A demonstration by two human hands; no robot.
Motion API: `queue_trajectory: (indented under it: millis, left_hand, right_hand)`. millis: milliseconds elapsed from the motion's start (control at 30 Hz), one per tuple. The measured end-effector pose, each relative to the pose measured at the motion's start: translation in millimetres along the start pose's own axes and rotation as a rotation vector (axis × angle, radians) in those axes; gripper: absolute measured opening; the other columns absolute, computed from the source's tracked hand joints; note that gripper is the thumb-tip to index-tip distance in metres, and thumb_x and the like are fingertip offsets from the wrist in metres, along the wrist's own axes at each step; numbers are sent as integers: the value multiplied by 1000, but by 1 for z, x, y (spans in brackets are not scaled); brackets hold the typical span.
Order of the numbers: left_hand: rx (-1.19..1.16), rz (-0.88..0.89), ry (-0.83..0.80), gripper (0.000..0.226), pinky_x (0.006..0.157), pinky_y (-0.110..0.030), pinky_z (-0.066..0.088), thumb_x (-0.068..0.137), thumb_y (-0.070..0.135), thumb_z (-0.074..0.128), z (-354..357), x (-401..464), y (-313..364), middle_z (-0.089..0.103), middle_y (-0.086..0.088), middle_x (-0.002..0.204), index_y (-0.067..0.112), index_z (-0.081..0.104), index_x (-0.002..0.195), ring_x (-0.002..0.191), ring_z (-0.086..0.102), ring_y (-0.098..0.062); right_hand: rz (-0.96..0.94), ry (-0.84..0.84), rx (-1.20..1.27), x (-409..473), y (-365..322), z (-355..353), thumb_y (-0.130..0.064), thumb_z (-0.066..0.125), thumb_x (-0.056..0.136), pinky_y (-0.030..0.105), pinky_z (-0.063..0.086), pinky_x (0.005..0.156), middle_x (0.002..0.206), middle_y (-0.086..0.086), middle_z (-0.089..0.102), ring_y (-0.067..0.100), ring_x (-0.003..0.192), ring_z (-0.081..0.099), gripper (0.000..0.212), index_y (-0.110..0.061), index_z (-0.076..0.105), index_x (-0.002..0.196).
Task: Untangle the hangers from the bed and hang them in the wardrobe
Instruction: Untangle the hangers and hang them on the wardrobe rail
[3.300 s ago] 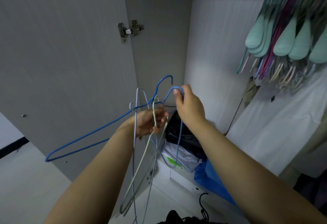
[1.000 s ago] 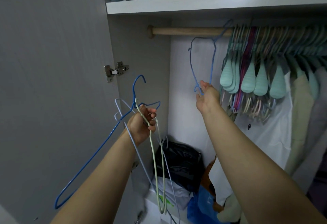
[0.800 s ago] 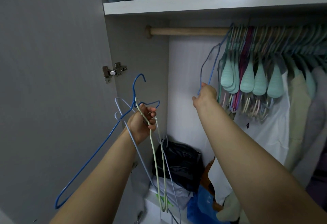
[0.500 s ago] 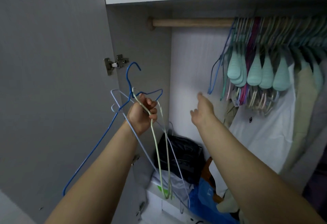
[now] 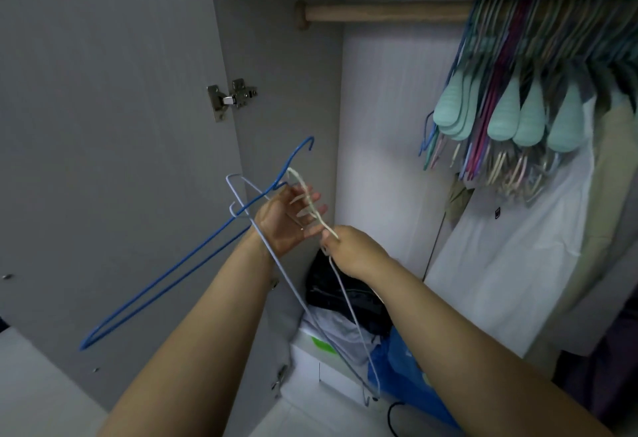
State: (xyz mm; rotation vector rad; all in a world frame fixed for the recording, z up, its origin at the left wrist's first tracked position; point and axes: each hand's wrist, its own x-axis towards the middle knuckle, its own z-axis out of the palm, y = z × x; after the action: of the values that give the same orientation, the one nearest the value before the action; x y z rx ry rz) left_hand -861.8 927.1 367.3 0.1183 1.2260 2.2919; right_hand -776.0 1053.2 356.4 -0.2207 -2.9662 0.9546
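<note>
Along the wooden rail [image 5: 386, 12] many hangers [image 5: 528, 67] already hang, so that much looks done. Your left hand [image 5: 283, 219], fingers spread, has a dark blue hanger [image 5: 193, 260] and a pale blue hanger [image 5: 310, 312] hooked over it, while your right hand [image 5: 348, 250] pinches a cream hanger [image 5: 310, 202]. These three, as I judge it, remain to be separated and hung.

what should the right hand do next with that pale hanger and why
Probably draw the pale hanger clear of the bunch toward the rail. The right hand pinches its wire, the left hand has its fingers spread while the blue hanger hangs from it, and the rail's left stretch is bare.
</note>
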Motion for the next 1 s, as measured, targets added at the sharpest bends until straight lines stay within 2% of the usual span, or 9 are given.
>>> queue_trajectory:
  millis: [133,333,433,533,667,767,833,900,1000]
  left_hand:
    - [-2,-11,118,37,81,-45,48,100,48,35,-26,-1,-5,66,-4,99,18,58,95,95,59,-27]
    - [22,106,247,15,48,-18,42,102,23,44,-44,-1,-16,64,1,84,32,49,91,44,52,-9]
    - [-30,161,259,36,55,-23,44,100,7,42,-49,-2,-22,69,-1,82,41,48,112,52,54,-12]
    - [19,184,216,29,51,-20,48,99,3,39,-54,1,-24,70,-1,84,23,56,112,52,61,-10]
    - [-70,44,284,18,58,-25,47,101,27,40,-59,2,-24,66,0,89,25,58,96,58,64,-11]
    - [-112,-19,337,28,62,-28,42,102,33,34,-60,2,-28,71,1,83,22,56,89,59,63,-11]
    - [-107,-49,382,29,59,-28,39,102,31,33,-61,5,-33,67,-3,114,20,56,88,65,56,-13]
    - [-105,-54,430,30,63,-26,40,102,31,33,-60,8,-36,51,-2,142,21,60,107,75,58,-14]
    - [-57,-35,504,41,86,-28,41,104,34,28,-54,8,-35,48,1,145,18,51,133,118,55,-18]
  right_hand:
    - [149,118,-28,-6,24,2,-41,25,101,41,48,89,108,12,66,33,99,62,40,-15,53,110]
    - [233,143,148,-1,45,-9,-21,39,97,32,43,77,92,15,59,32,91,57,23,-5,55,100]
    - [331,65,435,-2,48,-17,-3,44,92,29,40,56,75,14,53,25,64,51,26,3,59,112]
    - [412,-9,644,-5,57,-18,2,45,92,20,31,44,68,5,44,14,53,39,19,-9,58,97]
    - [660,-271,560,-7,91,2,-7,51,95,17,46,40,67,6,53,13,55,49,18,-6,52,77]
    - [769,-307,514,-12,111,16,4,49,92,23,51,44,63,11,58,15,51,55,8,0,53,87]
    - [727,-333,602,-15,111,16,13,46,91,29,59,56,93,17,66,22,68,67,37,-9,50,120]
    - [617,-301,812,-8,103,7,21,44,87,35,60,66,143,14,40,34,99,65,82,-33,25,147]
    - [535,-179,915,4,87,-10,19,44,88,27,59,55,150,19,29,31,84,67,82,-22,13,152]
